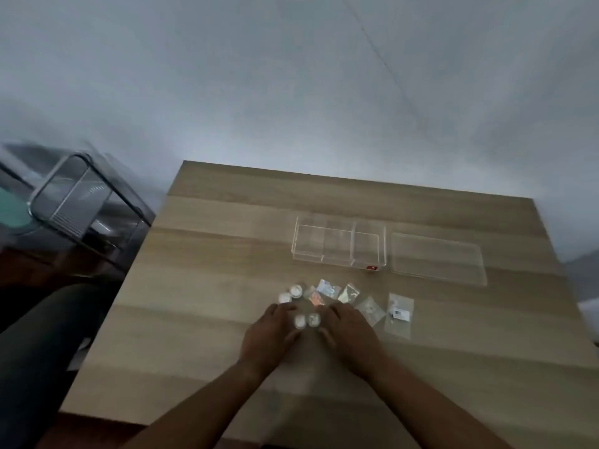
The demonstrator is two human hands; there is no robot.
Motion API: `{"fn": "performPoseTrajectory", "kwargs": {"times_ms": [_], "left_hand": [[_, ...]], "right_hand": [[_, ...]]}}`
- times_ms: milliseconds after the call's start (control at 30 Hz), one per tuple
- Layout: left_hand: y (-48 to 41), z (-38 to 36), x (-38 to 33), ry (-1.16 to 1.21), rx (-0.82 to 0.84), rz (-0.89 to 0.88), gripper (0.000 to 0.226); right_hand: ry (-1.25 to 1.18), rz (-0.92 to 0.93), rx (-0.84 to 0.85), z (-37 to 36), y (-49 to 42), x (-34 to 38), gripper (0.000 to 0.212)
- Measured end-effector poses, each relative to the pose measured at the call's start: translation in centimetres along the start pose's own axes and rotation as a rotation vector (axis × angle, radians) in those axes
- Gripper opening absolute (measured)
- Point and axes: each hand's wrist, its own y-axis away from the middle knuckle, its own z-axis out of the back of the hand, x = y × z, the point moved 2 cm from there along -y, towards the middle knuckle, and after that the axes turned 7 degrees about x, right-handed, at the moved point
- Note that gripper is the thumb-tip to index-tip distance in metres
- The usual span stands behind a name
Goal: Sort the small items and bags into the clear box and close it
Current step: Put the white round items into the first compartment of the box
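Note:
A clear box with three compartments stands open on the wooden table. Its clear lid lies flat just to the right. In front of the box, small white round items and several little bags, some shiny, some clear, lie in a loose row. My left hand and my right hand rest on the table side by side. Two small white items sit between their fingertips. The blur hides whether the fingers grip them.
A glass-topped metal stand is off the table's left edge, with a teal object beyond it. A dark trouser leg shows at the lower left. The table's far edge runs close behind the box.

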Motion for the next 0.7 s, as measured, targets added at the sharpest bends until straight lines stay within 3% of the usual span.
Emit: {"fn": "performPoseTrajectory", "kwargs": {"times_ms": [367,700], "left_hand": [[-1.3,0.0,0.2,-0.027,0.043,-0.054,0.033],[-8.5,8.9,-2.8,0.046,-0.179,-0.182,0.034]], "right_hand": [[0.021,0.057,-0.046,0.3,-1.2,0.0,0.034],[-0.205,-0.104,-0.121,0.6,-0.5,-2.3,0.041]]}}
